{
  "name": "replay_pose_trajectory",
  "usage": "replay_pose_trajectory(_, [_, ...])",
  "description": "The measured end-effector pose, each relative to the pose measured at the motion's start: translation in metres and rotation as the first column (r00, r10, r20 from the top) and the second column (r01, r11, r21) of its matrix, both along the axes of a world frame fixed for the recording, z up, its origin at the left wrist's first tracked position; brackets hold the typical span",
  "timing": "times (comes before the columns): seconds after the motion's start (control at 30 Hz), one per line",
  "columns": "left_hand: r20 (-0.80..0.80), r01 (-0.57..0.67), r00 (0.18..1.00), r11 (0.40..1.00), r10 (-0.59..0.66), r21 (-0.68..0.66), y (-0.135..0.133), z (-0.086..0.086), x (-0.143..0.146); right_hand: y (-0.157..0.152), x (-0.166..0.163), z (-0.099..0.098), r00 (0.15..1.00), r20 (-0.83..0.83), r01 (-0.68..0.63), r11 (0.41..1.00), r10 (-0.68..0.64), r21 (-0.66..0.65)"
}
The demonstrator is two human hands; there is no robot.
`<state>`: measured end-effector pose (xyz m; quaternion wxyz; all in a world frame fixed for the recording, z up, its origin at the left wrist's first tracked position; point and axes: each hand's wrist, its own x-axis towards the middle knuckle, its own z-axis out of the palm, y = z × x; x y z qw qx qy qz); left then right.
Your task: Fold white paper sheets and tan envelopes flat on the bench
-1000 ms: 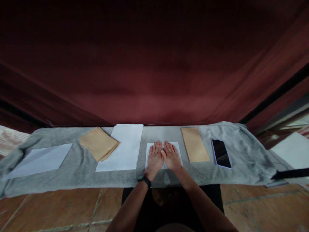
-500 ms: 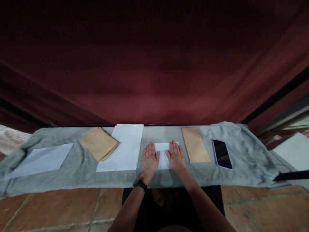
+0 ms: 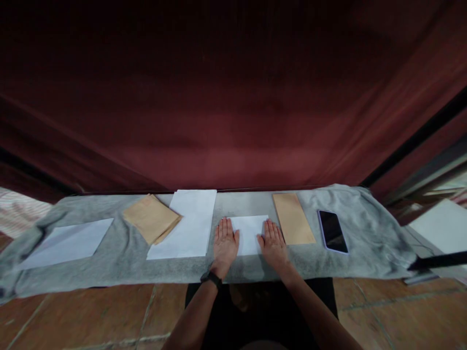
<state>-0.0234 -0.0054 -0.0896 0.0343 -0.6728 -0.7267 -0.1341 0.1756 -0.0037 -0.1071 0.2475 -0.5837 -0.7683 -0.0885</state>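
A small folded white sheet (image 3: pixel 248 233) lies on the grey cloth (image 3: pixel 120 265) in front of me. My left hand (image 3: pixel 224 242) rests flat on the sheet's left edge, fingers stretched out and together; a dark band circles that wrist. Pressed flat at the sheet's right edge is my right hand (image 3: pixel 273 243), its fingers also extended. Neither hand holds anything. Just right of my right hand lies a tan envelope (image 3: pixel 293 218).
Left of my hands lie a stack of white paper (image 3: pixel 189 222), a pile of tan envelopes (image 3: pixel 151 218) and a white envelope (image 3: pixel 69 237). A dark phone (image 3: pixel 332 231) sits at the right. A maroon curtain hangs behind the cloth; tiled floor lies below.
My hands began side by side on the middle of the sheet. They have slid apart, left hand to the left edge and right hand to the right edge, uncovering the paper's centre.
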Motion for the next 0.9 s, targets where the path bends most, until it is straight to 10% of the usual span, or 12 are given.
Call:
replay_pose_trajectory(0.27, [0.01,0.025,1.0,1.0,-0.025,0.011,0.0,0.003,-0.001,-0.048,-0.001,0.012,0.975,0.057,-0.211,0.975,0.215,-0.074])
replay_pose_trajectory(0.67, [0.04,0.007,0.999,0.999,-0.008,0.041,-0.032,0.003,-0.008,-0.067,0.022,0.007,0.984,0.051,-0.169,0.985,0.171,-0.045])
replay_pose_trajectory(0.9, [0.071,0.367,0.927,0.93,-0.367,0.025,-0.047,0.015,0.034,-0.069,0.022,0.006,0.984,0.069,-0.158,0.986,0.162,-0.059])
